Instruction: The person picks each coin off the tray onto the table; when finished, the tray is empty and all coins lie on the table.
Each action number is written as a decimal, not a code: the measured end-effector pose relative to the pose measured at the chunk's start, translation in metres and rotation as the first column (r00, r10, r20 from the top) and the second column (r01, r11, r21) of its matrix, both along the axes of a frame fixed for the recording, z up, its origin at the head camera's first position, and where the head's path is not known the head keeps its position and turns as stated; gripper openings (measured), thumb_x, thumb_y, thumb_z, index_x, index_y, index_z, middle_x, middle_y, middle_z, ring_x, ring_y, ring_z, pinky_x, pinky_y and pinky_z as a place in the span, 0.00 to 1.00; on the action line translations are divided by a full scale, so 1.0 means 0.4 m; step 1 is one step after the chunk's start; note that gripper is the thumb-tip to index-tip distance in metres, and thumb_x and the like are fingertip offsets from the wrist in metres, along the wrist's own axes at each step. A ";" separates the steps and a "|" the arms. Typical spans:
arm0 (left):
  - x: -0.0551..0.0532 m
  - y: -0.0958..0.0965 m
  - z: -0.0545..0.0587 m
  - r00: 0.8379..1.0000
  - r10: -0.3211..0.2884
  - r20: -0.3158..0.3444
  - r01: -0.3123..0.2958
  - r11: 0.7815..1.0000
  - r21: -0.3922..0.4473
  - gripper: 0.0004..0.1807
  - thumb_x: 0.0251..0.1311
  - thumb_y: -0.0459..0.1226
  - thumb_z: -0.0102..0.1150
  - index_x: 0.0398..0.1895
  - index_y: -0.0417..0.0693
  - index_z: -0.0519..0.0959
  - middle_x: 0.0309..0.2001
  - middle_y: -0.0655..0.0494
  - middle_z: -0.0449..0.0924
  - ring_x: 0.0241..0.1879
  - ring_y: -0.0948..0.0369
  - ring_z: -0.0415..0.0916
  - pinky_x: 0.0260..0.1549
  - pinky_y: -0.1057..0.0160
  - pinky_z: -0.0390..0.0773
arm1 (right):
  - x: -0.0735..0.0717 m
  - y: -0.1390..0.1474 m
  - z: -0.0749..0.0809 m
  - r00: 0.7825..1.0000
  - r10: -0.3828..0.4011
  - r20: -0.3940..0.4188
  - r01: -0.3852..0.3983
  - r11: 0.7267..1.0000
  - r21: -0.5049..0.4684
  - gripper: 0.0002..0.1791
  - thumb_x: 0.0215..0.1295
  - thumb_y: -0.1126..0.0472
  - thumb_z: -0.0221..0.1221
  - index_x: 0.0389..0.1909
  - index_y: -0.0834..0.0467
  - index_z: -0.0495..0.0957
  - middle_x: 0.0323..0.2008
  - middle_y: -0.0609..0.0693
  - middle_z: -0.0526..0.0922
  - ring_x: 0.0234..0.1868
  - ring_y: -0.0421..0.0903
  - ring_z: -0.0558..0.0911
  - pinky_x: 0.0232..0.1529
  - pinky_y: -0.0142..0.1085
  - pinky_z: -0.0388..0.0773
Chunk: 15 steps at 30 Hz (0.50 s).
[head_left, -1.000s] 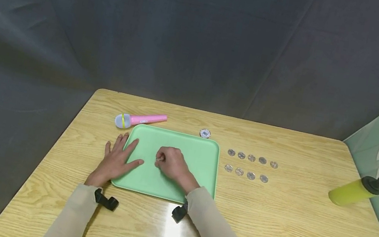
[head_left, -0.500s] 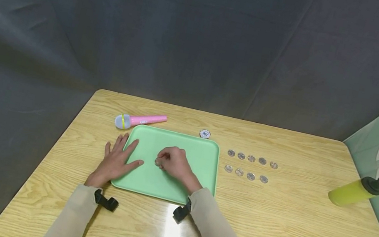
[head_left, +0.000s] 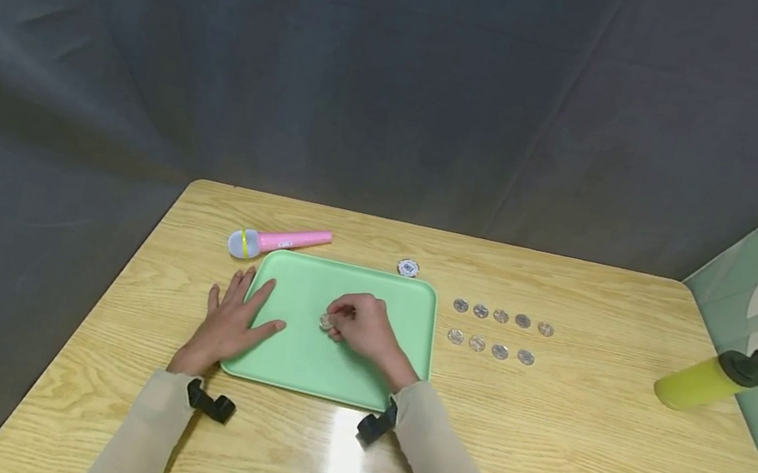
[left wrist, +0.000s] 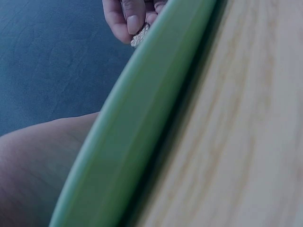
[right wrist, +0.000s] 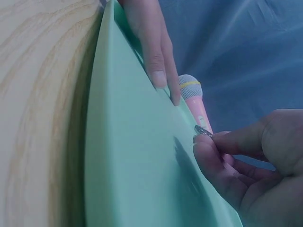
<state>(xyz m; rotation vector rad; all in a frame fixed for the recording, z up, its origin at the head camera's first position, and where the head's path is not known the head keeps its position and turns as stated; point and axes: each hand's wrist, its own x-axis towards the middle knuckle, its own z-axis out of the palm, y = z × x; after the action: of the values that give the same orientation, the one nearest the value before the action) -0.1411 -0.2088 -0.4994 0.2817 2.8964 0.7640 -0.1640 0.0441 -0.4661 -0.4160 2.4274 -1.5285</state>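
Observation:
My right hand (head_left: 366,327) pinches a silver coin (head_left: 325,321) between thumb and fingers, above the middle of the green tray (head_left: 295,281). In the right wrist view the coin (right wrist: 202,131) tilts up from the fingertips, apart from the tray, whose surface shows the hand's shadow. My left hand (head_left: 229,328) rests with spread fingers across the tray's left rim. Right of the tray lie two rows of silver coins (head_left: 501,316) on the table. The left wrist view shows the right hand's fingertips and the coin (left wrist: 139,36) past the tray's rim.
A pink toy microphone (head_left: 290,239) lies behind the tray's left corner. A white poker chip (head_left: 408,268) lies just behind the tray's back rim. Far right on the wooden table (head_left: 576,457) lies a yellow-green bottle (head_left: 695,384) with a black cap. A dark curtain (head_left: 405,89) hangs behind.
My right hand has shifted a little to the right over the tray, carrying the coin, which now shows more of its face. The left hand stays in place.

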 end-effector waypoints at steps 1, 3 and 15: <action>0.000 0.000 0.000 1.000 0.000 0.001 0.000 1.000 0.001 0.45 0.68 0.59 0.53 0.81 0.49 0.51 0.81 0.36 0.35 0.80 0.36 0.29 0.71 0.26 0.28 | 0.001 0.003 0.003 1.000 -0.007 0.007 0.007 1.000 0.003 0.06 0.67 0.72 0.60 0.36 0.66 0.85 0.29 0.59 0.89 0.23 0.41 0.85 0.26 0.30 0.84; 0.000 0.001 0.000 1.000 0.001 0.001 -0.001 1.000 0.004 0.45 0.68 0.59 0.53 0.80 0.49 0.51 0.81 0.36 0.35 0.80 0.36 0.29 0.71 0.26 0.28 | 0.003 0.012 0.005 1.000 -0.018 0.011 0.018 1.000 0.004 0.06 0.67 0.72 0.59 0.36 0.66 0.85 0.29 0.59 0.89 0.23 0.41 0.85 0.26 0.30 0.84; 0.001 0.000 0.001 1.000 -0.003 0.000 0.003 1.000 0.007 0.45 0.68 0.58 0.53 0.81 0.48 0.51 0.81 0.35 0.34 0.80 0.36 0.29 0.70 0.26 0.27 | 0.004 0.077 0.001 0.996 -0.091 0.022 0.091 0.996 -0.013 0.06 0.66 0.72 0.60 0.38 0.66 0.85 0.30 0.59 0.89 0.24 0.41 0.86 0.28 0.32 0.85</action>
<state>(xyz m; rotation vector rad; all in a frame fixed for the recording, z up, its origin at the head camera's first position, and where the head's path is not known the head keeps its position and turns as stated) -0.1408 -0.2086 -0.4989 0.2860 2.8933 0.7734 -0.1624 0.0749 -0.4659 -0.2935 2.4518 -1.5784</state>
